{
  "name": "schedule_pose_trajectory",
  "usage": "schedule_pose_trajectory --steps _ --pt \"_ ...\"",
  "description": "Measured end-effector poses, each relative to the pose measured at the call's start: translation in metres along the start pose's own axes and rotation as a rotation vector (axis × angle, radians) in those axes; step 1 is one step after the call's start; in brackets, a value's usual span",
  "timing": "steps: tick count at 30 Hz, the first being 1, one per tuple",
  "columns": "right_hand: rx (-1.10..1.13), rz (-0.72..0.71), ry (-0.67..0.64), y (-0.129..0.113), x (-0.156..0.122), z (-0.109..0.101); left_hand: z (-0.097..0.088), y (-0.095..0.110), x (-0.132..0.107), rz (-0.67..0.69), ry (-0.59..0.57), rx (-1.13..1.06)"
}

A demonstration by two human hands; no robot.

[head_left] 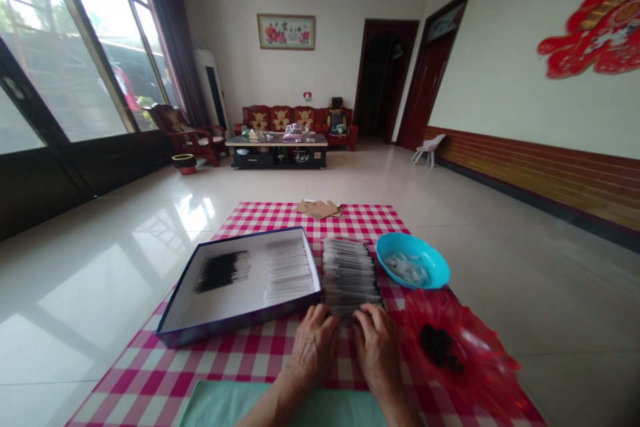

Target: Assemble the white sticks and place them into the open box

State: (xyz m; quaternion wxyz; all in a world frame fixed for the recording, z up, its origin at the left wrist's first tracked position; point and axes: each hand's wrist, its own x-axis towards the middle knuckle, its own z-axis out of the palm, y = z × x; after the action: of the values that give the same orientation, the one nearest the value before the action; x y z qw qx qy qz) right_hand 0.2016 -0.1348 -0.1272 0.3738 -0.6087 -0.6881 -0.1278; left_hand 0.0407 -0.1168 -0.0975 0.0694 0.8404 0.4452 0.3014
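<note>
A row of slim clear-and-black pens [351, 270] lies side by side on the checkered cloth. At the near end of that row, my left hand [316, 339] has its fingers bent around the left ends of the closest pens. On the opposite ends, my right hand [376, 340] is curled the same way, thumb and fingers drawn together. Exactly how many pens the fingers grip is hidden. Left of the row, a shallow dark-blue box [235, 321] with a white inside holds black slender parts [217, 271] and clear tubes [287, 271].
A blue bowl [440, 271] holds small whitish pieces. Nearer, a red petal-shaped dish [487, 360] contains small black pieces. Brown cardboard scraps [320, 209] lie at the table's far edge, and a green cloth [225, 403] at the near edge. A coffee table [277, 141] stands beyond.
</note>
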Motion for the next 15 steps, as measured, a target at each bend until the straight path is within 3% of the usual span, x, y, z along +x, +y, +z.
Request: schedule_pose_trajectory --steps 9,15 --pt "-0.068 -0.063 0.024 0.008 -0.008 0.015 0.004 -0.002 -0.002 0.025 0.023 -0.066" --pt "-0.003 -0.094 -0.009 0.000 -0.007 0.010 -0.001 0.002 0.000 0.039 -0.007 -0.049"
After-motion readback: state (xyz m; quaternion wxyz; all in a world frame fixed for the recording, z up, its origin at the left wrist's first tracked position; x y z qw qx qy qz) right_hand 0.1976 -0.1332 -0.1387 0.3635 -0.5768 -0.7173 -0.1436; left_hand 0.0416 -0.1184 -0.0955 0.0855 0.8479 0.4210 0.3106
